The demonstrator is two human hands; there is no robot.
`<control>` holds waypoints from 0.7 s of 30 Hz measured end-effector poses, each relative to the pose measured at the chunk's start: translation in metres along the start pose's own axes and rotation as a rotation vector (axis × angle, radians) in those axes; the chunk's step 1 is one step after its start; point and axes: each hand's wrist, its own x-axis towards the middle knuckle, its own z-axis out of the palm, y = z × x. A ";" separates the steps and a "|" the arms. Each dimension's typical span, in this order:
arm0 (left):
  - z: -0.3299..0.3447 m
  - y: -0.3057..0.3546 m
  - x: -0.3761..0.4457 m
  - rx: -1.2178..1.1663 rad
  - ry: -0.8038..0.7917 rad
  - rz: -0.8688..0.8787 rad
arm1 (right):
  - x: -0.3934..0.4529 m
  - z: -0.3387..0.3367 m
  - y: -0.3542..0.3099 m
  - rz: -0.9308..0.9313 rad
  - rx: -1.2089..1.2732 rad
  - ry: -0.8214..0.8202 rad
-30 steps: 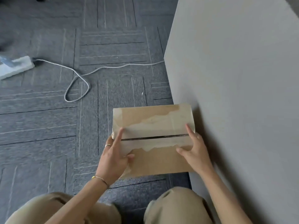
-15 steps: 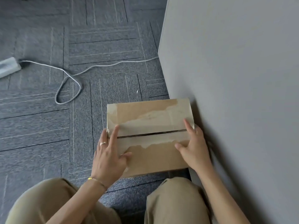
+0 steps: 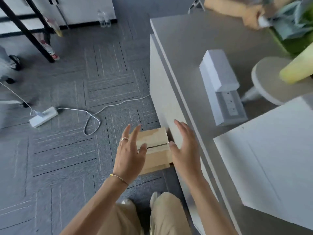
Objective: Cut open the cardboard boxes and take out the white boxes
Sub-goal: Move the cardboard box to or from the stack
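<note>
Matt brown cardboard box (image 3: 153, 146) with glossy tape strip; rough grey woven carpet (image 3: 67, 150); smooth matt grey desk top (image 3: 186, 53).

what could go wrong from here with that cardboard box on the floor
The brown cardboard box sits on the carpet tight against the grey desk panel, so the right hand has little room on that side and may scrape it. Both open hands, left hand included, are off the box, so its slit top may catch fingers.
</note>
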 end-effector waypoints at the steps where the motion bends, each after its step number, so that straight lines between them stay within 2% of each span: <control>1: -0.019 0.022 -0.010 -0.012 0.011 0.020 | -0.006 -0.024 -0.022 -0.012 0.023 0.026; 6: -0.082 0.108 -0.065 -0.034 0.018 0.084 | -0.044 -0.109 -0.098 -0.042 0.047 0.106; 11: -0.093 0.153 -0.113 -0.059 -0.038 0.233 | -0.091 -0.150 -0.133 -0.046 0.052 0.177; 16: -0.085 0.200 -0.157 -0.160 -0.047 0.420 | -0.146 -0.191 -0.132 -0.014 0.071 0.277; 21: -0.062 0.256 -0.196 -0.276 -0.071 0.592 | -0.203 -0.246 -0.104 0.034 0.070 0.403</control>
